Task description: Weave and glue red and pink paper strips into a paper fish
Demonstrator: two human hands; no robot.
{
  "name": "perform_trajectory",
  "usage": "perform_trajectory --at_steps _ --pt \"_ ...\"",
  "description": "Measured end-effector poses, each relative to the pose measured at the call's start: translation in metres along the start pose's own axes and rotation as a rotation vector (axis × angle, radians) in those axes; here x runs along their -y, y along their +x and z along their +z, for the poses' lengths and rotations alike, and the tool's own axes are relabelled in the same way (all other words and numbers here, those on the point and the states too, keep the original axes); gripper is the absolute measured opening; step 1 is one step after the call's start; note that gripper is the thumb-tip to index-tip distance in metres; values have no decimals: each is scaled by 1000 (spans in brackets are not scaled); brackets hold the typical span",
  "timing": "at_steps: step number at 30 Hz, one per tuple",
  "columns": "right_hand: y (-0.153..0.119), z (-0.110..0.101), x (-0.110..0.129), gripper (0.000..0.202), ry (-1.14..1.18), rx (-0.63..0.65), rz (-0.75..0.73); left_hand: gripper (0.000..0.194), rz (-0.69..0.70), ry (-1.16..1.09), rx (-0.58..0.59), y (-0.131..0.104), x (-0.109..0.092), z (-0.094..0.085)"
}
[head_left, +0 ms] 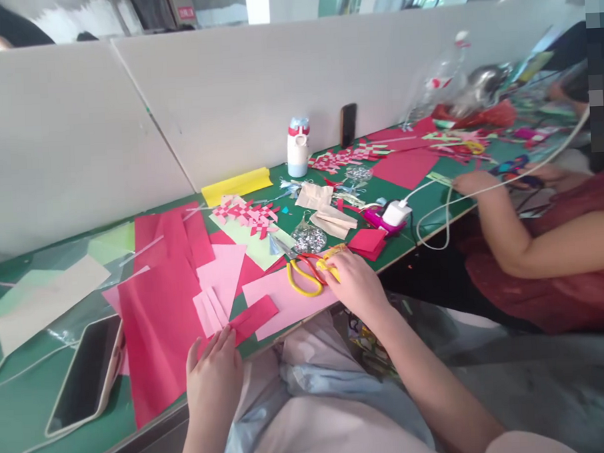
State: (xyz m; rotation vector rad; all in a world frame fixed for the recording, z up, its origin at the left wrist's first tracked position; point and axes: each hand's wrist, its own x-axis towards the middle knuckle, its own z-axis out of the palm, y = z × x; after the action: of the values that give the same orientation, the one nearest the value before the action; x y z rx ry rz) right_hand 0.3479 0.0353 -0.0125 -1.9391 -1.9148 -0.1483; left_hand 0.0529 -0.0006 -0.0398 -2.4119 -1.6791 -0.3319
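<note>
My left hand [215, 370] rests with fingers stretched out on the near ends of a folded red paper strip [256, 316] and some pale pink paper strips [211, 310]. My right hand [358, 284] is closed on one handle of the scissors [304, 283], which have yellow and red handles. Their blades point up and left, over the papers. Beneath the scissors and my right fingers lies a pink sheet [275, 308]. Beyond the blades sits a clear bag of shiny bits [308, 237]. My right fingertips are partly hidden.
A phone [85, 373] and large red paper [161, 333] lie at left. Woven paper pieces [249, 215], a bottle [298, 146] and a white charger [397, 212] stand or lie farther back. A white cable [530, 170] crosses toward a co-worker's arm [513, 237] at right.
</note>
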Motion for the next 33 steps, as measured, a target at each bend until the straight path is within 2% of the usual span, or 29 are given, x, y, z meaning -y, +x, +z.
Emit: perform_trajectory --at_steps 4,9,15,17,20,23,26,28,33 --pt "-4 -3 -18 32 -134 77 157 36 2 4 4 0 0 0" --pt "-7 2 -15 37 -165 182 227 38 -10 11 -13 -1 -1 2" --pt "-5 11 -12 20 -174 158 221 39 -8 4 18 -1 -2 3" --pt "-5 13 -11 21 -181 145 217 39 -11 -9 24 -2 -2 3" --pt "-8 11 -7 26 -138 38 172 40 -26 -20 33 -4 -2 2" --pt "-11 6 -1 27 72 -67 60 41 -48 -45 31 -6 -2 2" --pt "-14 3 10 26 367 -46 -17 38 -77 -91 19 -7 -3 1" --pt "-17 3 18 26 541 25 -24 35 -104 -135 2 -7 -3 1" --pt "-26 13 38 28 981 332 53 32 -167 -193 -50 -8 -3 1"
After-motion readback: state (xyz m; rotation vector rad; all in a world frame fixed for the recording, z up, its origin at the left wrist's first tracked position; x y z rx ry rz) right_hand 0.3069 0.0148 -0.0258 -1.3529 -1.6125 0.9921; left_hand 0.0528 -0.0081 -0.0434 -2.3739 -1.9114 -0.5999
